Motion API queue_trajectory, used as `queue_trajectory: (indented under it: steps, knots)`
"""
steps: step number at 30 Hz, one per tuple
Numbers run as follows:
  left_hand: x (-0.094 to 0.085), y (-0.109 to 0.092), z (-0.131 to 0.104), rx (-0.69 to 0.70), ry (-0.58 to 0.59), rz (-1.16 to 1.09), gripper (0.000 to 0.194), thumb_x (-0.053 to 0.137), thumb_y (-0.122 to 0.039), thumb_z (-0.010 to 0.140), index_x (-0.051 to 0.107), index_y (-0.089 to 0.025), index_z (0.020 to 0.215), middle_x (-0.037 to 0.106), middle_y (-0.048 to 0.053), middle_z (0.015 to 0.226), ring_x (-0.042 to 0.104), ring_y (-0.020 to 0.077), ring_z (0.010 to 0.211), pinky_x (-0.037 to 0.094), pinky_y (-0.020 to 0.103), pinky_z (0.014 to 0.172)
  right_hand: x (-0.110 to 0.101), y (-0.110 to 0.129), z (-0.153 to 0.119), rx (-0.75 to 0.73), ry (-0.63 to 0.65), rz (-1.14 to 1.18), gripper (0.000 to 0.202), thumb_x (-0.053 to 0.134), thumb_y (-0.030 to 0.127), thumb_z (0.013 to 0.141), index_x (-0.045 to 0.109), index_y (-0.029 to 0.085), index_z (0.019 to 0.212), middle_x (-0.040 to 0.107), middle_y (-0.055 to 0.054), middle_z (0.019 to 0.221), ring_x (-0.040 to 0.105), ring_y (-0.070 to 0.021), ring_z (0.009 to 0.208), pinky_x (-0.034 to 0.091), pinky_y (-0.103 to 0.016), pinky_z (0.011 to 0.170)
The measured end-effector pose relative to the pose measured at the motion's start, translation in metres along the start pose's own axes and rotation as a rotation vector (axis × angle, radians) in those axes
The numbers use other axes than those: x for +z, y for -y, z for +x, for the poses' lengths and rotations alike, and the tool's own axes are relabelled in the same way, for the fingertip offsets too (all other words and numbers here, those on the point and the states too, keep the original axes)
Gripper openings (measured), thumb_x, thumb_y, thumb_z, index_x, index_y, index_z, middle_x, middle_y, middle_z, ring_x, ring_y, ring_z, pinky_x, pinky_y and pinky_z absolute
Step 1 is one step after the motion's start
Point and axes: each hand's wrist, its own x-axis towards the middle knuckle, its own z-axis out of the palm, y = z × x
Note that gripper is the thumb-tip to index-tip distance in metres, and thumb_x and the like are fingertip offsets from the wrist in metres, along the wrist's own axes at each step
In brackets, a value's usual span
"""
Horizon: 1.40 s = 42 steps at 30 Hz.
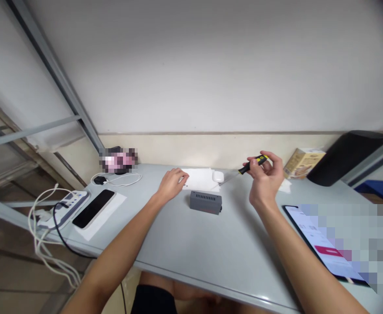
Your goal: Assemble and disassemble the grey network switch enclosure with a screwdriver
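The right hand (pixel 266 179) is closed around the black and yellow handle of a screwdriver (pixel 252 165), raised above the tabletop (pixel 178 244). Its thin shaft slants down and leftward, the end near a closed white earbud case (pixel 218 176). The left hand (pixel 172 184) is at the left edge of a white paper sheet (pixel 198 178), fingers bent and fingertips close together; whether they pinch anything, I cannot tell. Small dark specks (pixel 186 186) lie just beside those fingertips, too small to identify.

A dark gray vented box (pixel 206 203) rests on the tabletop in front of the sheet, between the two forearms, slots along its upper face. Its casing hides whatever is inside. The earbud case sits at the sheet's right end, its contents also hidden.

Toward the back right, a yellow and white printed carton (pixel 304 163) stands upright beside a tilted black cylinder (pixel 348 157); the carton's inside is out of sight. A lit tablet (pixel 318 240), partly pixelated, lies nearer on the right. On the left, a smartphone (pixel 94 208) with a dark screen lies on another white sheet (pixel 117 205), beside a power strip (pixel 67 208) with cables plugged in.
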Motion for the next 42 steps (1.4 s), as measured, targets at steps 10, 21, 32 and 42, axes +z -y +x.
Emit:
queue_trajectory:
  steps: [10,21,32,42]
  knots:
    - [-0.024,-0.046,-0.006,0.125,0.439,-0.685,0.033,0.054,-0.046,0.106,0.074,-0.025,0.120,0.077,0.010,0.119,0.071,0.0231,0.111,0.056,0.037,0.094,0.000,0.002,0.001,-0.013,-0.024,-0.006,0.046,0.084,0.038,0.073,0.061,0.025,0.111,0.072,0.005,0.082,0.071,-0.0147,0.067,0.060,-0.034,0.073]
    - [-0.012,-0.050,-0.011,0.098,0.568,-0.765,0.036,0.081,-0.036,0.089,0.074,-0.025,0.122,0.073,0.010,0.127,0.068,0.0255,0.118,0.052,0.040,0.103,0.001,0.005,0.000,-0.050,-0.007,-0.039,0.044,0.083,0.037,0.074,0.062,0.023,0.111,0.069,0.003,0.084,0.068,-0.0140,0.070,0.054,-0.031,0.072]
    - [-0.004,-0.048,-0.011,0.068,0.603,-0.858,0.039,0.083,-0.040,0.086,0.072,-0.023,0.120,0.071,0.010,0.126,0.065,0.0256,0.119,0.048,0.040,0.105,0.000,0.006,-0.002,-0.006,0.007,-0.026,0.037,0.076,0.038,0.076,0.063,0.024,0.107,0.067,0.002,0.081,0.060,-0.0129,0.067,0.045,-0.027,0.063]
    - [-0.010,-0.048,-0.011,-0.007,0.753,-0.843,0.054,0.086,-0.041,0.083,0.068,-0.026,0.131,0.068,0.010,0.135,0.065,0.0288,0.123,0.051,0.042,0.103,-0.002,0.005,0.000,0.019,0.000,0.023,0.035,0.074,0.037,0.075,0.062,0.024,0.106,0.065,0.003,0.078,0.056,-0.0113,0.061,0.042,-0.024,0.055]
